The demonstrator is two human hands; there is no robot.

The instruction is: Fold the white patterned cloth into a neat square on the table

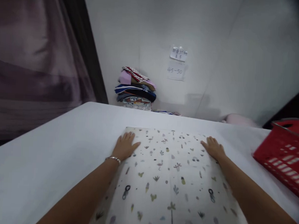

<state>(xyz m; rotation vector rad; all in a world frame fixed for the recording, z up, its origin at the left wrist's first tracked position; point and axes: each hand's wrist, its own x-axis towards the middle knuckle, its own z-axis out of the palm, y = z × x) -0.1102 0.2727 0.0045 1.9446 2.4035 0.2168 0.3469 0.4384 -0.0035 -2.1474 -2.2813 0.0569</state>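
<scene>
A white cloth [170, 172] printed with small cacti, palms, pineapples and flamingos lies spread flat on the white table, running toward me past the lower edge of the view. My left hand [125, 146] rests flat on its far left corner, fingers stretched out and thumb apart; a bracelet circles that wrist. On the far right corner lies my right hand [214, 148], also flat with the fingers spread. Neither hand grips anything. Two dark ring-like prints or fittings show on the cloth, one on the left and one on the right.
The white table [63, 148] reaches out to the left. At the right edge stands a red plastic basket [283, 154] with a metal handle. Behind the table is a stack of folded clothes [136, 88] against the wall, below paper notes [176, 70]. A mauve curtain [37, 64] hangs at left.
</scene>
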